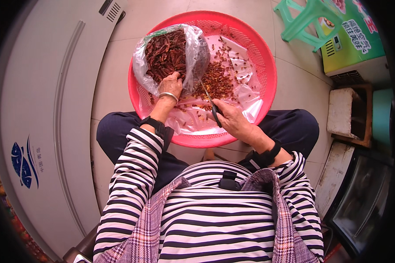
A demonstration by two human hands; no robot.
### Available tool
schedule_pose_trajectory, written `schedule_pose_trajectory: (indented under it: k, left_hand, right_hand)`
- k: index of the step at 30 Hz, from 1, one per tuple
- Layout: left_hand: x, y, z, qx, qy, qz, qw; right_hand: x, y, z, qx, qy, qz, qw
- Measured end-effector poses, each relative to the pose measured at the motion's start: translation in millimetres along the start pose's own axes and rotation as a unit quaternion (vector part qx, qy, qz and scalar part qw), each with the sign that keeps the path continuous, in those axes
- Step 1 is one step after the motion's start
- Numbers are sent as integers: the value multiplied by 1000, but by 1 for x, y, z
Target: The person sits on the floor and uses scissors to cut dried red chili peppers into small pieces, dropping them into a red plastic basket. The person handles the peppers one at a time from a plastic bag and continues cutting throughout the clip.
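A round red plastic basket [268, 75] lies before me, lined with a pinkish plastic sheet [184, 123]. On its left side stands a clear plastic bag [197, 42] full of whole dried red chillies [166, 49]. My left hand [171, 86] reaches to the bag's near edge, its fingertips among the chillies; whether it grips one is hidden. My right hand [232, 119] holds scissors [217, 113] by their black handles, the blades pointing up and left toward the bag. Cut chilli pieces and seeds [217, 79] are heaped on the sheet beside the bag.
A long grey appliance [42, 98] with a fish emblem runs along the left. At the upper right stand a green plastic stool [302, 24] and a green printed freezer or cabinet [352, 49]. Below these are a worn box [342, 111] and a dark glass-fronted case [362, 197].
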State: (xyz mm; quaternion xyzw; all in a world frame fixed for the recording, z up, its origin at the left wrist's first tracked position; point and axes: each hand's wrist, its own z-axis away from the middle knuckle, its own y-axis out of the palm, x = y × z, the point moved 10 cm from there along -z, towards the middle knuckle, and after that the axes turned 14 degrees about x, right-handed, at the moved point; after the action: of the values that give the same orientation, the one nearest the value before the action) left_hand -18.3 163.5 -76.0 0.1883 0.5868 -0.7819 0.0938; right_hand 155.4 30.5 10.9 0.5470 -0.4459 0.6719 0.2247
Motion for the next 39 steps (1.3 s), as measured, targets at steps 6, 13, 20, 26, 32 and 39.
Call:
schedule_pose_trajectory:
  k: [6,13,20,26,32,39]
  left_hand:
    - [-8,6,-6,35,-16,-104,994]
    - [-8,-10,-3,27,5,-61,998]
    - [-25,-54,5,51,85,31,995]
    - [-52,-25,55,280,14,529,801]
    - [-73,5,74,328,14,571,752]
    - [-78,15,73,340,8,529,778]
  right_hand:
    - [0,-1,1,-4,4,14,1000]
    - [-7,-2,2,-5,11,-9,1000]
    - [-2,-3,2,2,0,21,1000]
    - [0,2,4,23,-2,-19,1000]
    - [-9,6,6,55,56,-50,996]
    - [-13,9,-1,64,82,-85,991]
